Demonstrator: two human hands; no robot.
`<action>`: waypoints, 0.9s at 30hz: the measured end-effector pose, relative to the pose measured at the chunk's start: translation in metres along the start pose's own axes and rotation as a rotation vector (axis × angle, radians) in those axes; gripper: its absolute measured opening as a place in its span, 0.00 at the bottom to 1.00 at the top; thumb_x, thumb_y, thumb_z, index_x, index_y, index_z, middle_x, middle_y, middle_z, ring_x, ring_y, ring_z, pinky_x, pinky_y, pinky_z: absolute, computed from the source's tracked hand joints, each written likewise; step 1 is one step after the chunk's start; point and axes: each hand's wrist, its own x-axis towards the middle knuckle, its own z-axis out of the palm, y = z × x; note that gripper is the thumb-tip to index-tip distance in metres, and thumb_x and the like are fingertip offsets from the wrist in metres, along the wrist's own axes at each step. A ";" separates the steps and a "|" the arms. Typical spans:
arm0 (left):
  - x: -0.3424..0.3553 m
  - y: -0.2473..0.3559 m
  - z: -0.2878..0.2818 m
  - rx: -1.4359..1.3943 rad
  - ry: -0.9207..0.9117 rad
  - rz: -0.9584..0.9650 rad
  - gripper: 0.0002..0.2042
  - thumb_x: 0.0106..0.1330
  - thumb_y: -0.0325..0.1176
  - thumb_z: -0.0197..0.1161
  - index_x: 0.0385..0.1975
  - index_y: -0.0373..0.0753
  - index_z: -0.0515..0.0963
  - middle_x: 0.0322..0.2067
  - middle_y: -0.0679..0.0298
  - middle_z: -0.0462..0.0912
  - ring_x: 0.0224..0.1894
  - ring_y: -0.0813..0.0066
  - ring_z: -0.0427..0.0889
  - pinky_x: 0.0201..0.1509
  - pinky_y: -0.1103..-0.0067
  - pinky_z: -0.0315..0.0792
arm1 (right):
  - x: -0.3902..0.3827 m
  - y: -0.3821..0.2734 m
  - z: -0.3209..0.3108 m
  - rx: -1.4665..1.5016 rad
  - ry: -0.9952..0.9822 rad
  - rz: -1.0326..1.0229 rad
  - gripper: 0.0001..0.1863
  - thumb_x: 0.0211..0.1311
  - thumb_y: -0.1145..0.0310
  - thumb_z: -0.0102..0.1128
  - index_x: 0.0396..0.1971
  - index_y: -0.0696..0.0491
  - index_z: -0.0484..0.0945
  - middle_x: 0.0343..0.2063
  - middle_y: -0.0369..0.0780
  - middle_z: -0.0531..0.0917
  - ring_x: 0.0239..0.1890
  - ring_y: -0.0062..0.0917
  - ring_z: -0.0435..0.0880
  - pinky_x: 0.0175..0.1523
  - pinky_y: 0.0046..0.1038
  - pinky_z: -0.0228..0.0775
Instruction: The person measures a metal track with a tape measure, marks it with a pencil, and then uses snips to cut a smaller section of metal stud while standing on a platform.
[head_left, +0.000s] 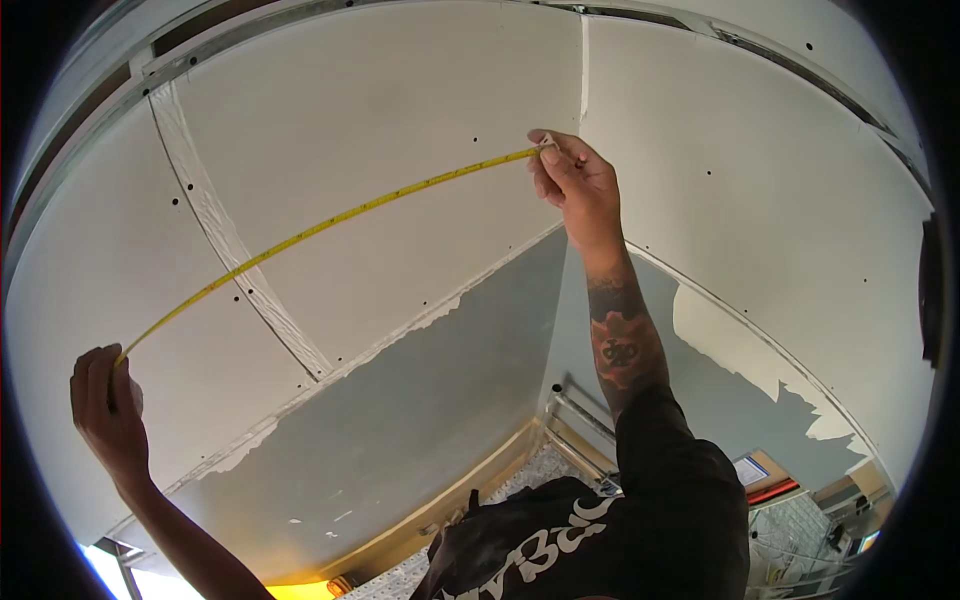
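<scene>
The right grip pinches one end of the yellow measuring tape; the left grip is curled closed around its other end. The tape spans between them before the white board, crossing a filled seam. A weak pinch could let the end slip; slack or sag along the unsupported middle would likely skew the reading.
</scene>
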 end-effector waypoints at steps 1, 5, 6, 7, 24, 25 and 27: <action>-0.006 0.005 0.007 -0.011 -0.002 -0.050 0.07 0.68 0.25 0.61 0.43 0.34 0.80 0.42 0.53 0.81 0.46 0.57 0.81 0.51 0.67 0.75 | 0.007 -0.009 -0.001 -0.052 -0.002 -0.012 0.19 0.72 0.61 0.58 0.52 0.59 0.79 0.31 0.36 0.82 0.29 0.14 0.75 0.33 0.18 0.68; 0.051 -0.016 -0.023 0.112 0.001 0.052 0.07 0.69 0.24 0.60 0.43 0.31 0.80 0.42 0.53 0.81 0.46 0.56 0.81 0.50 0.67 0.75 | 0.009 0.001 0.001 -0.104 0.156 -0.095 0.18 0.73 0.61 0.56 0.51 0.62 0.79 0.31 0.36 0.81 0.26 0.13 0.73 0.32 0.17 0.67; 0.031 -0.028 -0.020 0.139 0.041 0.051 0.08 0.70 0.25 0.59 0.44 0.31 0.79 0.43 0.52 0.81 0.46 0.56 0.81 0.51 0.67 0.74 | 0.015 -0.001 0.003 -0.111 0.121 -0.098 0.18 0.73 0.62 0.56 0.50 0.62 0.79 0.31 0.36 0.81 0.27 0.13 0.72 0.33 0.18 0.68; 0.025 -0.033 -0.018 0.159 0.050 0.042 0.08 0.71 0.25 0.58 0.45 0.31 0.79 0.44 0.52 0.81 0.47 0.56 0.81 0.51 0.67 0.74 | 0.014 0.006 0.001 -0.118 0.135 -0.099 0.18 0.73 0.62 0.56 0.50 0.62 0.79 0.31 0.36 0.81 0.27 0.13 0.72 0.33 0.18 0.68; 0.117 0.015 -0.008 0.197 0.239 0.184 0.08 0.72 0.29 0.59 0.43 0.34 0.81 0.39 0.59 0.84 0.41 0.65 0.84 0.46 0.74 0.77 | 0.146 -0.009 -0.086 0.137 0.435 -0.064 0.10 0.68 0.65 0.58 0.45 0.53 0.79 0.32 0.32 0.82 0.22 0.14 0.71 0.19 0.14 0.56; 0.121 0.002 -0.007 0.183 0.231 0.184 0.08 0.72 0.29 0.59 0.44 0.33 0.81 0.39 0.59 0.84 0.41 0.65 0.84 0.46 0.75 0.77 | 0.148 -0.012 -0.086 0.123 0.398 -0.054 0.09 0.68 0.66 0.58 0.44 0.52 0.79 0.32 0.34 0.83 0.21 0.14 0.72 0.19 0.14 0.56; 0.119 -0.021 -0.014 0.159 0.211 0.187 0.09 0.72 0.26 0.57 0.47 0.32 0.79 0.42 0.57 0.83 0.43 0.64 0.83 0.48 0.73 0.77 | 0.150 -0.017 -0.063 0.126 0.465 -0.145 0.11 0.68 0.67 0.58 0.46 0.55 0.80 0.38 0.37 0.86 0.30 0.15 0.76 0.26 0.15 0.59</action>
